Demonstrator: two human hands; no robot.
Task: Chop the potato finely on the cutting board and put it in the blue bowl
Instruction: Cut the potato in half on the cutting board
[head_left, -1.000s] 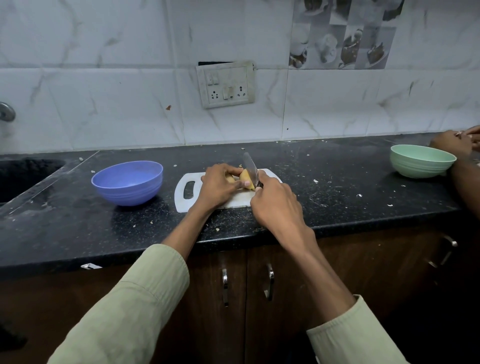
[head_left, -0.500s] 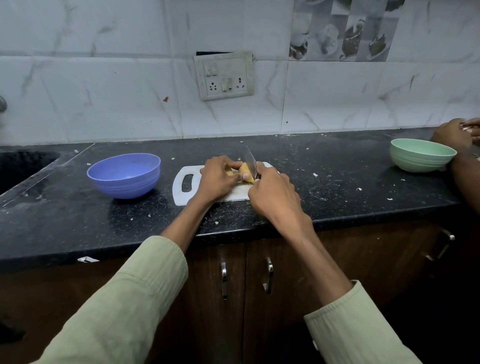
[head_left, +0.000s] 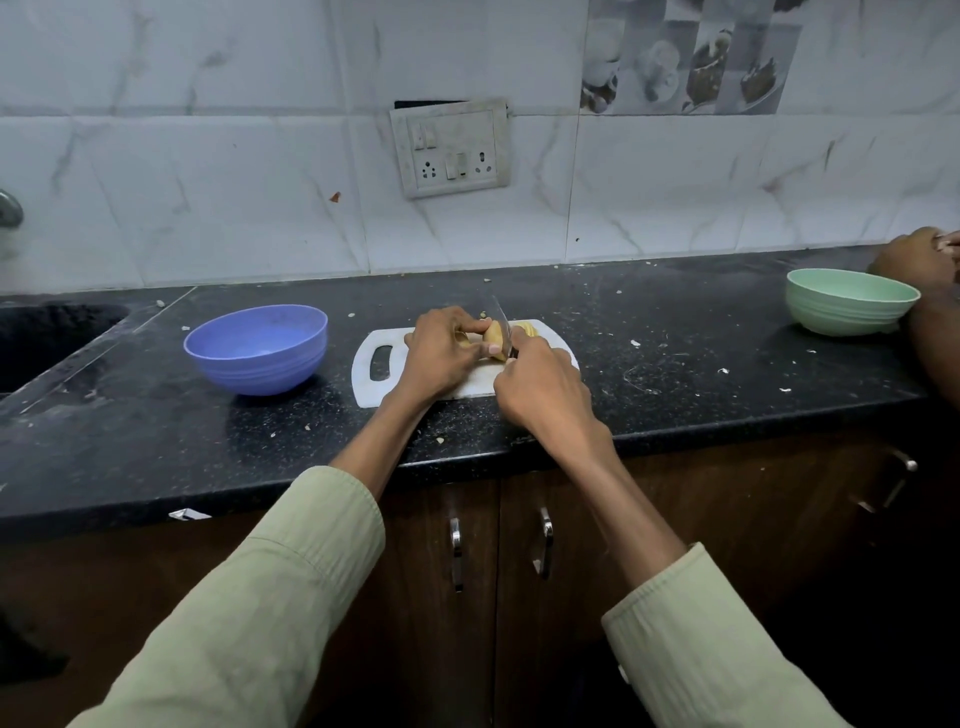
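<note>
Two risks: left hand (head_left: 441, 351) pinches potato (head_left: 493, 340) beside the blade of knife (head_left: 503, 325) gripped by right hand (head_left: 540, 389); slip could nick fingertips or roll potato off cutting board (head_left: 374, 384).

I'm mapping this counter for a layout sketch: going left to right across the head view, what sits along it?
Sink → blue bowl → cutting board → left hand → potato → right hand → green bowl.
</note>
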